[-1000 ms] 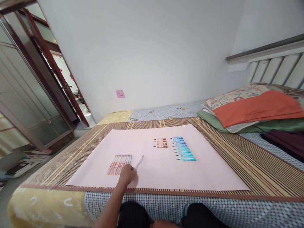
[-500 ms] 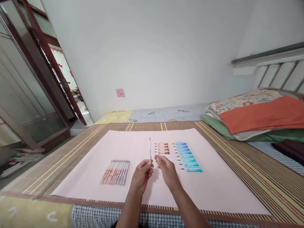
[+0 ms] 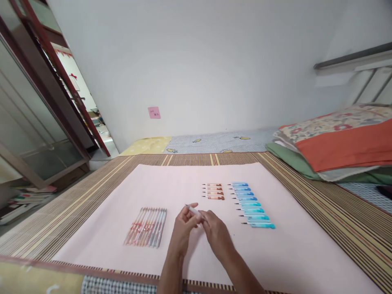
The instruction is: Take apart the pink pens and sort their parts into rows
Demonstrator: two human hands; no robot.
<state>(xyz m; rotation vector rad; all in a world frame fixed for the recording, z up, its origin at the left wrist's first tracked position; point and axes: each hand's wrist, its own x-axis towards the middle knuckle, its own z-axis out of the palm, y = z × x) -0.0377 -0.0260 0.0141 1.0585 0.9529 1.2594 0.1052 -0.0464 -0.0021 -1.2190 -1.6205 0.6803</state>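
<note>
A slim, pale pen [image 3: 192,210] lies slanted between my two hands above the pink sheet [image 3: 101,245], its thin tip pointing up and left. My left hand [image 3: 183,228] is closed around it, thumb pressed along the near side. At the pen's lower right end, the fingers of my right hand [image 3: 217,232] pinch it and partly hide it. To the left is a tight row of clear pens with reddish marks [image 3: 146,227]. Several brown-ended pens [image 3: 214,191] lie beyond my hands, tips to the left. A column of blue and turquoise pens [image 3: 253,205] lies right of them.
The sheet rests on a striped mat [image 3: 306,204] covering a bed. Folded bedding [image 3: 343,143] is piled at the right, before a white headboard. A pink note [image 3: 154,112] sticks to the wall behind. Glass-panelled doors [image 3: 39,118] stand on the left.
The pen has tipped from upright to a low slant and come down nearer. My right hand has moved in from beside it and taken hold of its end. The view has shifted slightly.
</note>
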